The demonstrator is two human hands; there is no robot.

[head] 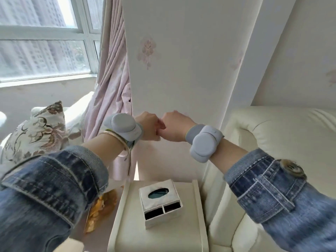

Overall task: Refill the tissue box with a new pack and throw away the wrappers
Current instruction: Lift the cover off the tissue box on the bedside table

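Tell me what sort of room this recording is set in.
Most likely a home living room: a cream sofa, a floral cushion, pink curtains beside a large window, and a tissue box on a small side table.

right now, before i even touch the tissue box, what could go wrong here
1. The tissue box sits on a narrow side table between sofa pieces; a careless reach could push it off an edge.
2. Both the left hand and right hand are fisted together well above the box, and no new pack is in view, so the refill may stall.
3. The box's two open front compartments could be mistaken for the tissue slot.
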